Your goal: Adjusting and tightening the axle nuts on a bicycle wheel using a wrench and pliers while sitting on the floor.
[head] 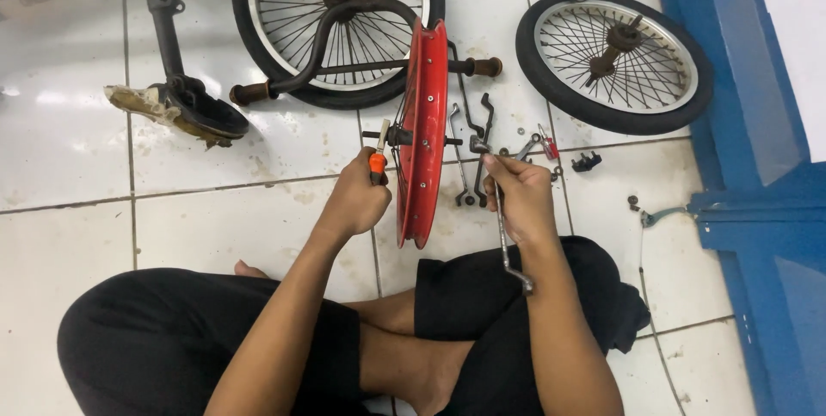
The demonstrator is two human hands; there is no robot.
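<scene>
Sitting cross-legged on the tiled floor [258, 235], the person keeps a red wheel rim [423, 132] upright between both hands. The left hand [357, 201] is closed around an orange-handled tool [378, 162] set at the axle [397, 136] on the rim's left side. The right hand [519, 197] is closed around a bent metal wrench [503, 227] that reaches toward the hub from the other side. Nothing else supports the rim, so I think it could tip or roll if one tool slips off the nut. Spare wrenches [469, 158] and small parts [587, 160] lie near, and could be knocked away.
</scene>
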